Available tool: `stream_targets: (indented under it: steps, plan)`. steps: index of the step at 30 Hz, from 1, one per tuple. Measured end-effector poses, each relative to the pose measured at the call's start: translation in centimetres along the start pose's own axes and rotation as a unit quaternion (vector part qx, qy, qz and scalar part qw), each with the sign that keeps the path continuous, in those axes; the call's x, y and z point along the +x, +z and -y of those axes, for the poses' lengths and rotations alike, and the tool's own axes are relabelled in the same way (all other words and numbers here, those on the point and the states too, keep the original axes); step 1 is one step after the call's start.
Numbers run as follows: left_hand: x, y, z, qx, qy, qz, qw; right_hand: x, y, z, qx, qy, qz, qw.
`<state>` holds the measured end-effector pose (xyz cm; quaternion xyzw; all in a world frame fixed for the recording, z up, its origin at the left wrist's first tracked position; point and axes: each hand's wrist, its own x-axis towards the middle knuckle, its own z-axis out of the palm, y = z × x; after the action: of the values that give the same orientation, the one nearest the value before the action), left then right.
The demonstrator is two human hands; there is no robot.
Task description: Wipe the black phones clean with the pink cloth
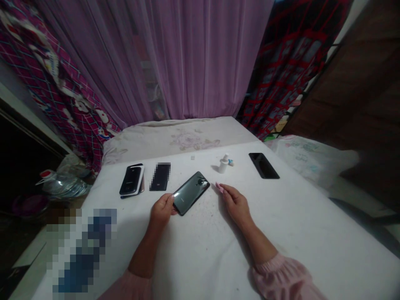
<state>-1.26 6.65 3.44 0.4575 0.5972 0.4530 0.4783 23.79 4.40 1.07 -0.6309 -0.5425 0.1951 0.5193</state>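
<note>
My left hand (pixel 161 211) grips the lower left end of a dark, glossy smartphone (pixel 189 196). Its back faces up, with the round camera module at the far right end, and it is tilted above the white table cover (pixel 200 254). To the right of the phone, my right hand (pixel 236 204) pinches a small folded pink cloth (pixel 219 187) between thumb and fingers. The cloth is apart from the phone. Just beyond stands a small white spray bottle (pixel 223 164), with a little blue-and-white item (pixel 231 162) beside it.
At left lies a stack of phones (pixel 132 180), near another dark phone (pixel 161 177). A black phone (pixel 264 166) rests far right. A tiny grey square (pixel 193 158) lies farther back. A blurred blue object (pixel 86 250) is at near left. Purple curtains (pixel 200 58) hang behind.
</note>
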Motion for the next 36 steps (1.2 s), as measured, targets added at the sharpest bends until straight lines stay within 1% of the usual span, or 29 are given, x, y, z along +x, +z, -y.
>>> stream_targets:
  steps: [4, 8, 11, 17, 21, 26, 29, 32, 34, 36]
  plan:
    - [-0.1, 0.1, 0.1, -0.025, -0.010, 0.005, 1.000, -0.1, -0.1, 0.1, 0.001, -0.003, 0.009, 1.000]
    - [-0.8, 0.8, 0.0, -0.087, -0.029, 0.040, 0.995, -0.1, -0.2, 0.2, -0.001, -0.007, 0.017, 1.000]
    - [-1.6, 1.5, -0.1, -0.124, -0.032, 0.058, 0.990, -0.1, -0.2, 0.3, -0.005, -0.009, 0.025, 1.000]
    - [-2.4, 1.8, -0.3, -0.126, -0.035, 0.095, 0.987, -0.2, -0.3, 0.5, -0.018, -0.021, 0.040, 0.999]
    - [-2.7, 1.9, -0.8, -0.128, -0.039, 0.094, 0.987, -0.2, -0.2, 0.4, -0.028, -0.030, 0.042, 0.998]
    - [-3.6, 2.0, -1.9, -0.127, -0.048, 0.105, 0.985, -0.3, -0.3, 0.4, -0.033, -0.029, 0.046, 0.998]
    - [-4.1, 2.1, -2.3, -0.113, -0.038, 0.118, 0.986, -0.3, -0.3, 0.5, -0.035, -0.026, 0.052, 0.998]
    - [-4.2, 2.1, -1.8, -0.086, -0.014, 0.118, 0.989, -0.3, -0.3, 0.5, -0.023, -0.022, 0.047, 0.998]
    - [-3.9, 1.9, -1.0, -0.046, 0.026, 0.096, 0.994, -0.3, -0.2, 0.2, -0.004, -0.010, 0.032, 0.999]
    - [-3.5, 1.5, -0.2, 0.043, 0.097, 0.051, 0.993, -0.3, -0.2, -0.1, 0.019, 0.010, 0.015, 1.000]
